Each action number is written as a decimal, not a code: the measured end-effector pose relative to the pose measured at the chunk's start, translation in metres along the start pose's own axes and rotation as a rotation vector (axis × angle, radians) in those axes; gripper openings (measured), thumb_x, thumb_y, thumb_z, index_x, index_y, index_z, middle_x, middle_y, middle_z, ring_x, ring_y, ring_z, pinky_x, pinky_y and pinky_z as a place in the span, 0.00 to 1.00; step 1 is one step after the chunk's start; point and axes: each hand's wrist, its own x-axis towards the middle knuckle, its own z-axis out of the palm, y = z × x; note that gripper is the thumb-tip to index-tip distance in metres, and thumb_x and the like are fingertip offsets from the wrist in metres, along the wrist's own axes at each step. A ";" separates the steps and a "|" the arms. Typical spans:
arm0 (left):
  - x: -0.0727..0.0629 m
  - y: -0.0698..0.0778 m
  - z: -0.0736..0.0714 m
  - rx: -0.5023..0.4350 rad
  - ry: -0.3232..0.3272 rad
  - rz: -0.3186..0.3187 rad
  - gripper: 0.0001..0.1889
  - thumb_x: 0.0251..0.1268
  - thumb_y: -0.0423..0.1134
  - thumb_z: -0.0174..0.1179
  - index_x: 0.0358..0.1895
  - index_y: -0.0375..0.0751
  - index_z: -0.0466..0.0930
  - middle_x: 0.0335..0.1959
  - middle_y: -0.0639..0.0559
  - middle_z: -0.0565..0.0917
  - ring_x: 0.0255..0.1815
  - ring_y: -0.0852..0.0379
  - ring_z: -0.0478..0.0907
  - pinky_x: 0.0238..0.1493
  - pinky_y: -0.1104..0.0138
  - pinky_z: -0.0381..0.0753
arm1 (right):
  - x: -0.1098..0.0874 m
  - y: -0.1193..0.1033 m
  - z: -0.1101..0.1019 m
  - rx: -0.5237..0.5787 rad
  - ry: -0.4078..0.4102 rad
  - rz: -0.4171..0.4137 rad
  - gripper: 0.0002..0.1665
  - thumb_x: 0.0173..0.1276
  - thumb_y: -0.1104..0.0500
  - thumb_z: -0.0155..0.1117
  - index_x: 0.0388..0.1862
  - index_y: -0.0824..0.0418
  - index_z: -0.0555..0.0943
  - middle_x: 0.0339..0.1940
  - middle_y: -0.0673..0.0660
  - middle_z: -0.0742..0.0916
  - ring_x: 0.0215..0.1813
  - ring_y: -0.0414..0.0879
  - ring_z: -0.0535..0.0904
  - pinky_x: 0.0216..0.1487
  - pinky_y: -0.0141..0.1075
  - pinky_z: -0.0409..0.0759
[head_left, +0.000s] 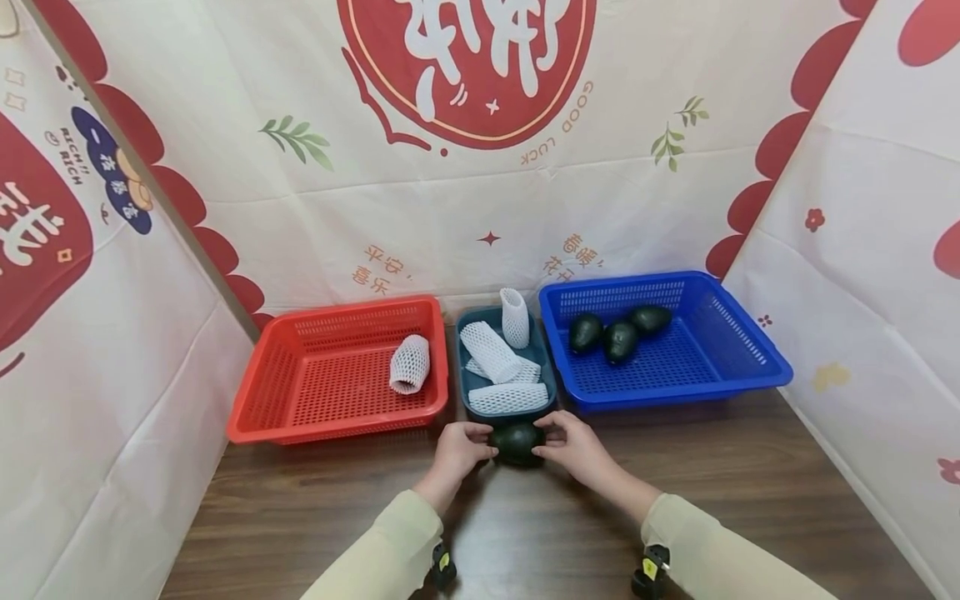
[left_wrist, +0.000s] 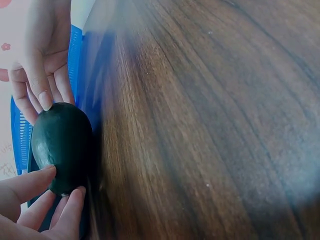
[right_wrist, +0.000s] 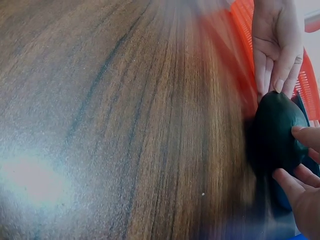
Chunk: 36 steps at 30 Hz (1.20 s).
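A dark green avocado (head_left: 517,444) lies lengthwise between both hands, just in front of the small teal tray (head_left: 463,367). My left hand (head_left: 459,454) pinches its left end with thumb and fingertips. At the other end, the fingertips of my right hand (head_left: 576,446) grip it the same way. In the left wrist view the avocado (left_wrist: 62,145) shows smooth skin, with no net on it. White foam net sleeves (head_left: 510,398) lie in the teal tray, and one more stands upright at its back.
On the left, a red basket (head_left: 330,308) holds one white foam net with something dark inside (head_left: 410,365). The blue basket (head_left: 675,396) on the right contains three bare avocados (head_left: 621,342). Printed cloth walls (head_left: 480,200) enclose the wooden table (head_left: 540,533) at the back and sides.
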 end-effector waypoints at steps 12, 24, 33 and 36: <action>0.002 0.001 0.003 0.005 0.019 -0.006 0.15 0.48 0.26 0.72 0.43 0.32 0.86 0.37 0.43 0.87 0.44 0.49 0.82 0.42 0.61 0.82 | 0.001 0.000 0.000 -0.068 0.015 -0.059 0.21 0.53 0.67 0.77 0.47 0.61 0.82 0.45 0.55 0.80 0.45 0.49 0.83 0.45 0.36 0.82; 0.002 -0.004 -0.008 0.012 0.003 0.010 0.15 0.50 0.28 0.72 0.43 0.31 0.86 0.38 0.42 0.87 0.43 0.50 0.81 0.40 0.64 0.81 | -0.006 -0.017 -0.012 -0.342 0.024 -0.238 0.20 0.55 0.61 0.77 0.47 0.57 0.83 0.46 0.49 0.81 0.50 0.45 0.79 0.50 0.44 0.79; -0.003 0.009 -0.018 0.169 -0.019 0.082 0.14 0.53 0.32 0.72 0.45 0.37 0.87 0.40 0.49 0.87 0.42 0.53 0.81 0.44 0.60 0.81 | 0.009 -0.045 -0.028 -0.604 0.007 -0.476 0.17 0.59 0.57 0.74 0.46 0.60 0.83 0.44 0.51 0.83 0.48 0.46 0.79 0.50 0.43 0.79; -0.007 0.016 -0.019 0.225 -0.028 0.154 0.14 0.54 0.32 0.71 0.46 0.38 0.86 0.41 0.49 0.86 0.41 0.55 0.82 0.44 0.61 0.82 | 0.020 -0.054 -0.031 -0.759 -0.044 -0.523 0.15 0.62 0.54 0.72 0.46 0.59 0.84 0.42 0.52 0.84 0.46 0.47 0.79 0.48 0.44 0.79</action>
